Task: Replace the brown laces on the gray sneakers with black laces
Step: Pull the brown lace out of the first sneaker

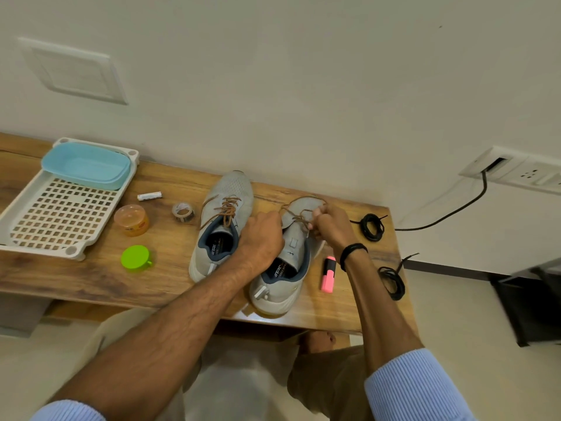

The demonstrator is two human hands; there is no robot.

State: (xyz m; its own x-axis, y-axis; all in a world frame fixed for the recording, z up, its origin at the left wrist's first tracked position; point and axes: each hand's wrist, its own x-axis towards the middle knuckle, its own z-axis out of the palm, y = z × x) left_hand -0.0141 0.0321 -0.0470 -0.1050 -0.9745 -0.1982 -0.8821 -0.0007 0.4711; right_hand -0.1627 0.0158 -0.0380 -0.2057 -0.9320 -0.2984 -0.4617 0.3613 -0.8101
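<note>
Two gray sneakers stand side by side on the wooden surface, their long axes running away from the person: toes point to the wall, heels to the near edge. The left sneaker lies a little farther back and leans its toe slightly rightward; its brown lace is threaded through the eyelets, with loose ends trailing down its left side. The right sneaker sits closer to the person, its heel at the surface's front edge. The left hand grips this sneaker at the throat, fingers curled down and fingertips hidden. The right hand, with a black band at its wrist, pinches the second brown lace just above the eyelets, and a slack loop of it arcs over the toe. Two coiled black laces lie to the right, one level with the right hand, the other near the surface's right edge. A pink highlighter lies just beside the right sneaker, parallel to it. To the left are a tape roll, an orange jar, a green lid and a white tray holding a blue container
</note>
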